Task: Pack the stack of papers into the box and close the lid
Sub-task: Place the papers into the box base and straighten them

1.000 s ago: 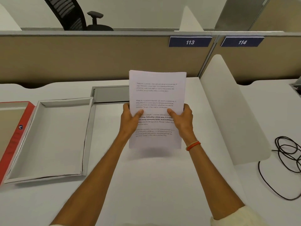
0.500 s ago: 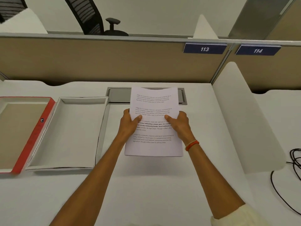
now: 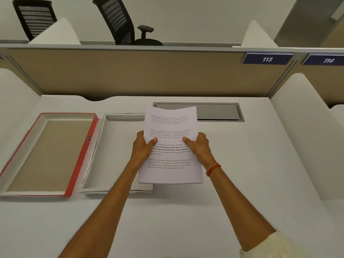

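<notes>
I hold a stack of printed white papers above the desk, both thumbs on its top sheet. My left hand grips its left edge and my right hand grips its right edge. The stack overlaps the right wall of the open white box tray, which lies flat on the desk to the left. The red-edged lid lies open side up beside the tray, further left, with a brown inner panel.
A grey cable hatch is set into the desk behind the papers. White curved dividers bound the desk on the right and left. A tan partition with labels 113 and 114 runs along the back; office chairs stand beyond it.
The papers came down from an upright hold and moved left, now overlapping the tray's right edge. The view swung left, bringing the whole lid into sight.
</notes>
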Motion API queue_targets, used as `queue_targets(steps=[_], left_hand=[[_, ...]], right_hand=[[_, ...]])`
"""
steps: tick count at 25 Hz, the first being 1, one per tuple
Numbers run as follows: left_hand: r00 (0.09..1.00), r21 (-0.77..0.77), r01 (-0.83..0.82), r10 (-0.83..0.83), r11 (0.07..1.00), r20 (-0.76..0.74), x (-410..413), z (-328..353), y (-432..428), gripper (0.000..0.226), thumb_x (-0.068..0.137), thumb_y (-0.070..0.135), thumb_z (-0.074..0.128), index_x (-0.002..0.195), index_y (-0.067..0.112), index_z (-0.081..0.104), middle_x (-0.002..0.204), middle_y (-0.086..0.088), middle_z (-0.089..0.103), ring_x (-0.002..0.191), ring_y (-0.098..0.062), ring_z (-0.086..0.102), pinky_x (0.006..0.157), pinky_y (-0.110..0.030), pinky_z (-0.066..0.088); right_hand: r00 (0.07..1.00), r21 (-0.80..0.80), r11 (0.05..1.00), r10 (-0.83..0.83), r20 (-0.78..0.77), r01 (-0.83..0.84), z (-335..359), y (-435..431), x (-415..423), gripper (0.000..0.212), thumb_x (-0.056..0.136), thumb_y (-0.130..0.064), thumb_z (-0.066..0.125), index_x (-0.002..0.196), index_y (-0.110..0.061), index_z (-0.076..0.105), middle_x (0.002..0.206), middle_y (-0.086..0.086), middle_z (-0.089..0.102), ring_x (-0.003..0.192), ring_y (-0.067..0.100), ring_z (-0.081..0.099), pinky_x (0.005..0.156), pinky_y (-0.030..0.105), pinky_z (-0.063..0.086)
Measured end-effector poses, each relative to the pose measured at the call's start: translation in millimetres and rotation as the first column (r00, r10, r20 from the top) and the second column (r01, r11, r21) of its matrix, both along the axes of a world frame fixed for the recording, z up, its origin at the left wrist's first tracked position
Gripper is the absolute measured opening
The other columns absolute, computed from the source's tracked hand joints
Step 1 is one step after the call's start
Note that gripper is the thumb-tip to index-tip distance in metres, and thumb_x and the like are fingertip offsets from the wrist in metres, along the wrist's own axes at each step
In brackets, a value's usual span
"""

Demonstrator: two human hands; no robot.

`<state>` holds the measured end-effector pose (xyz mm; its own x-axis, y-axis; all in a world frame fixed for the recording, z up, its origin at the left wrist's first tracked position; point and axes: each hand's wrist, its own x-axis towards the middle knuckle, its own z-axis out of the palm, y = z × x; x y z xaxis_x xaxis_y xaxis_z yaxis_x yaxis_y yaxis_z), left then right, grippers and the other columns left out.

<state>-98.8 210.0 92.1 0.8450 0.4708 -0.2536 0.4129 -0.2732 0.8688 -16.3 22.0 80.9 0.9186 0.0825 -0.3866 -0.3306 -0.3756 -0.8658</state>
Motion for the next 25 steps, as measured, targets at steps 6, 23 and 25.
queue_targets(steps=[6, 23, 25], left_hand=[[1.0, -0.003, -0.017, 0.017, 1.0, -0.01, -27.3, -3.4, 81.6, 0.052, 0.093, 0.025, 0.062, 0.135, 0.006, 0.04, 0.134, -0.014, 0.058, 0.112, -0.032, 0.064, 0.092, -0.044, 0.054], [0.998, -0.023, -0.031, 0.03, 0.999, -0.047, -37.1, -46.2, 176.8, 0.049, 0.092, 0.022, 0.063, 0.134, 0.007, 0.042, 0.136, -0.014, 0.058, 0.119, -0.034, 0.061, 0.094, -0.044, 0.052], [0.998, -0.033, -0.031, 0.029, 0.999, -0.057, -35.5, -53.3, 178.4, 0.047, 0.093, 0.021, 0.062, 0.133, 0.008, 0.042, 0.136, -0.013, 0.058, 0.12, -0.034, 0.061, 0.095, -0.044, 0.052]], right_hand=[[1.0, 0.025, 0.999, 0.022, -0.01, -0.021, -3.6, 82.5, -28.5, 0.045, 0.086, -0.024, 0.07, 0.122, -0.003, 0.052, 0.123, 0.013, 0.064, 0.107, 0.029, 0.064, 0.082, 0.033, 0.055], [0.995, -0.146, 0.985, 0.091, -0.049, -0.097, -33.6, 183.9, -40.0, 0.046, 0.088, -0.02, 0.067, 0.124, -0.001, 0.045, 0.128, 0.016, 0.057, 0.114, 0.03, 0.058, 0.086, 0.034, 0.051], [0.992, -0.193, 0.974, 0.114, -0.046, -0.121, -38.9, 187.4, -38.3, 0.041, 0.09, -0.017, 0.065, 0.122, 0.0, 0.046, 0.128, 0.018, 0.057, 0.114, 0.032, 0.059, 0.087, 0.034, 0.052]])
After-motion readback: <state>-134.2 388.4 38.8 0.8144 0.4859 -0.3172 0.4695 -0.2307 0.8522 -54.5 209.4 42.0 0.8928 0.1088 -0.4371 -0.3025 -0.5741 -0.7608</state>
